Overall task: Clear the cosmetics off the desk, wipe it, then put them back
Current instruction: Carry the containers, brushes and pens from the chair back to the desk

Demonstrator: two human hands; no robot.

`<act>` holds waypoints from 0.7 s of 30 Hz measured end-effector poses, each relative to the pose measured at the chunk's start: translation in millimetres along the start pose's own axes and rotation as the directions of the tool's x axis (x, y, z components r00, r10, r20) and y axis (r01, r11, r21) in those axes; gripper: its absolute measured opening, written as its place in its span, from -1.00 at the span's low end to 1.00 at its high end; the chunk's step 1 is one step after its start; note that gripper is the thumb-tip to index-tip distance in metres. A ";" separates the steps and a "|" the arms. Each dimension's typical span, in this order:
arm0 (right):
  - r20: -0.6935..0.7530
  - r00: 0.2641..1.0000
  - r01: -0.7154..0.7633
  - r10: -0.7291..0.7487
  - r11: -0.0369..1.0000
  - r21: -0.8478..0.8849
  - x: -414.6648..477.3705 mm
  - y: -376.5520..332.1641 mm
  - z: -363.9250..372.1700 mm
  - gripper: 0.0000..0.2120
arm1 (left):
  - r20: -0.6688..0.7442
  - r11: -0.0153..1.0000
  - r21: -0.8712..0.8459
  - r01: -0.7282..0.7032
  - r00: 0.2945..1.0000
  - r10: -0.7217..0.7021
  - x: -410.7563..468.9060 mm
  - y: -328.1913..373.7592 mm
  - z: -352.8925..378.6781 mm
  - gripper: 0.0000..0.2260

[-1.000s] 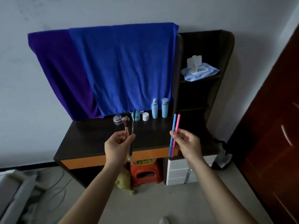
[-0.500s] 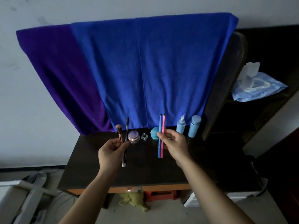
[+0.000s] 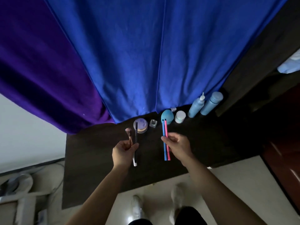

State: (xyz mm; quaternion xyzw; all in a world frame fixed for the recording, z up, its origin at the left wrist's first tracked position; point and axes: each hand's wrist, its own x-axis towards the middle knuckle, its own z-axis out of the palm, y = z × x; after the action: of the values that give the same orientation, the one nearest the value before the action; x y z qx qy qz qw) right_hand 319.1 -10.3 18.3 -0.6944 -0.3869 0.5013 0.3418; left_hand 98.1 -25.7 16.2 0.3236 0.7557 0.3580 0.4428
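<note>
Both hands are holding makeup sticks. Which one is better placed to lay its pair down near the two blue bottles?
Likely the right hand: it grips the blue and pink pens on the side nearer the blue bottles. The left hand, with brush and black pencil, is by the purple jar.

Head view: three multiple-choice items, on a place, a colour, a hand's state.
1. Where on the desk do the two blue bottles stand? A) front edge B) back right C) left end
2. The two pens in the right hand are: A) green, yellow B) black, white C) blue, pink
3. The left hand: A) grips a brush and a black pencil B) lies flat, empty C) holds a cloth

B, they stand far right at the back; C, both colours show; A, its fingers curl round both.
</note>
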 end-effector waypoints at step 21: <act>0.123 0.991 0.014 0.060 0.851 -0.525 44.2 30.9 2.6 -0.56 | 0.023 0.854 0.520 0.004 1.000 -0.018 12.1 -31.0 11.7 -0.57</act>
State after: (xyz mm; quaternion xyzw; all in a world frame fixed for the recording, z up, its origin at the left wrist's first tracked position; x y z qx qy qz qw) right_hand 331.4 14.4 -28.2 -0.7305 -0.5226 0.4265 0.1066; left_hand 98.5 -29.5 -18.8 0.4315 0.8202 0.1336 0.3511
